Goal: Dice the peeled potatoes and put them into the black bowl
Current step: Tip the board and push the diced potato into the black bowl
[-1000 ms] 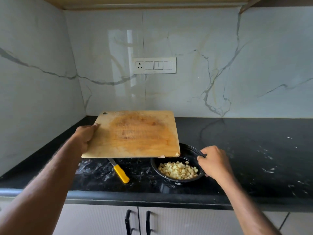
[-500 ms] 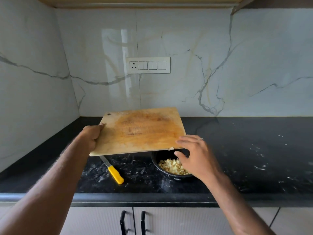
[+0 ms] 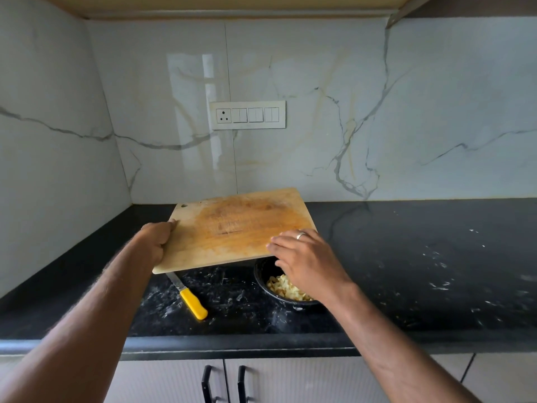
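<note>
My left hand (image 3: 155,239) grips the left edge of a wooden cutting board (image 3: 232,228) and holds it raised and tilted above the counter. Its right end hangs over the black bowl (image 3: 263,279), which holds diced potato (image 3: 286,287). My right hand (image 3: 302,257) lies with straight fingers on the board's lower right corner, above the bowl, and covers part of the bowl. No potato pieces show on the board's top face.
A knife with a yellow handle (image 3: 193,302) lies on the black countertop (image 3: 421,271) under the board's front edge, left of the bowl. White smears mark the counter. A switch plate (image 3: 247,115) is on the marble wall. Cabinet handles (image 3: 223,383) are below.
My right hand left the bowl's rim and moved up and left onto the board's right corner. The board tilted more, its right end swinging over the bowl.
</note>
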The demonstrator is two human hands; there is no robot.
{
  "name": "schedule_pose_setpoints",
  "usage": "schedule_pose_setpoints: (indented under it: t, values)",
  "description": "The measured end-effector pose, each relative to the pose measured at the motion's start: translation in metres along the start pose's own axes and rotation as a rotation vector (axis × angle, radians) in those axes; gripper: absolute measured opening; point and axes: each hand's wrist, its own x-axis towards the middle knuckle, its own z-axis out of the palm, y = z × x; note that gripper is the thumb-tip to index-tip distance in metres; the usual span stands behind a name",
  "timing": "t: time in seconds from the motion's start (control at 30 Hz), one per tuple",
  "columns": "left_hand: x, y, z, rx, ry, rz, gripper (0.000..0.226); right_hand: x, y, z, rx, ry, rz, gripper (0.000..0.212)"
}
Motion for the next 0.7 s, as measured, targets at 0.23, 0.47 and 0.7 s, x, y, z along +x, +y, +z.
schedule_pose_setpoints:
  t: [0.23, 0.47, 0.7]
  values:
    - [0.007, -0.002, -0.011, 0.001, 0.027, -0.009, 0.04, -0.016, 0.023, -0.002, -0.094, -0.007, -0.103, 0.024]
    - [0.008, -0.01, -0.02, -0.024, 0.044, -0.023, 0.033, -0.033, 0.01, -0.023, 0.32, -0.02, 0.362, 0.023]
    - [0.009, -0.014, -0.025, 0.001, 0.039, -0.026, 0.033, -0.036, 0.017, -0.021, 0.274, -0.013, 0.601, 0.015]
